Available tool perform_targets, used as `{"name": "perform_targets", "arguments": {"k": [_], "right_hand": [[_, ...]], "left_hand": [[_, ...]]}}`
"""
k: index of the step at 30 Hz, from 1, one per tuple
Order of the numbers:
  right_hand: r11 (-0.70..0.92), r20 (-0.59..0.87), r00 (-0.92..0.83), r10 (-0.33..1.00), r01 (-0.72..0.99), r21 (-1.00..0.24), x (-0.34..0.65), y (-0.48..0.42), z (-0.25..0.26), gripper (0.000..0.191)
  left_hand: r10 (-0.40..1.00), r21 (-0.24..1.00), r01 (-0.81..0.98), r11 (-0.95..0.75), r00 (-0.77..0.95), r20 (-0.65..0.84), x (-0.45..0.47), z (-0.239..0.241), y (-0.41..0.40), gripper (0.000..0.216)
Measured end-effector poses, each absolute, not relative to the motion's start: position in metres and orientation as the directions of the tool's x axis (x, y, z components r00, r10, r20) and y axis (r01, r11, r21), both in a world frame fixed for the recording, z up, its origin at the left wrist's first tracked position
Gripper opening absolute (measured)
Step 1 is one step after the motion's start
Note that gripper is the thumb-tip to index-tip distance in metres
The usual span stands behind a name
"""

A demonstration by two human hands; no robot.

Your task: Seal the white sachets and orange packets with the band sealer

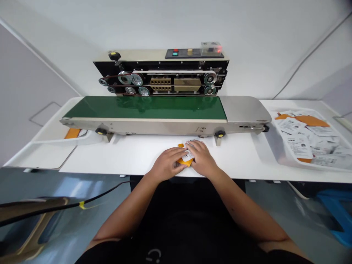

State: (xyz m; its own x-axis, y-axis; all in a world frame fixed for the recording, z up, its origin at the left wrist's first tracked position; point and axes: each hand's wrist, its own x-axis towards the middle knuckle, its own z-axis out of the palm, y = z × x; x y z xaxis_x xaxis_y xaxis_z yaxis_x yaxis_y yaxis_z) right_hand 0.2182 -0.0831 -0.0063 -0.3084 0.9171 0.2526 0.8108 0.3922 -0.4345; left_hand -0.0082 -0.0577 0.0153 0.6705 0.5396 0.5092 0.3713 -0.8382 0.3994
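Observation:
My left hand (167,164) and my right hand (200,157) meet at the table's front edge, both pressing on a small orange pouch (183,160). A folded white printed leaflet (188,155) lies on the pouch, partly covered by my fingers. Much of the pouch is hidden under my hands. Both rest on the white table top (123,156), just in front of a band sealer with a green conveyor belt (143,108).
Behind the belt stand the sealer's pulleys and control panel (194,53). A white tray (275,135) at right holds several printed leaflets and orange pouches. Another tray (55,135) at left holds something orange. A black cable (104,192) runs below the table's edge at left.

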Motion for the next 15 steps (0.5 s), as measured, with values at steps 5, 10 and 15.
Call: {"name": "perform_targets", "arguments": {"k": [5,10,15], "right_hand": [[0.389,0.33,-0.254,0.909,0.801,-0.455,0.22,-0.083,-0.008,0.062],[0.37,0.375,-0.195,0.906,0.794,-0.482,0.225,-0.084,-0.009,0.07],[0.318,0.418,-0.105,0.903,0.817,-0.482,0.228,-0.085,-0.012,0.07]], "left_hand": [[0.521,0.39,0.349,-0.852,0.639,0.565,-0.009,0.006,-0.057,0.027],[0.57,0.393,0.419,-0.818,0.5,0.652,-0.012,0.002,-0.054,0.016],[0.748,0.55,0.573,-0.608,0.181,0.638,-0.016,0.009,-0.06,0.008]]}}
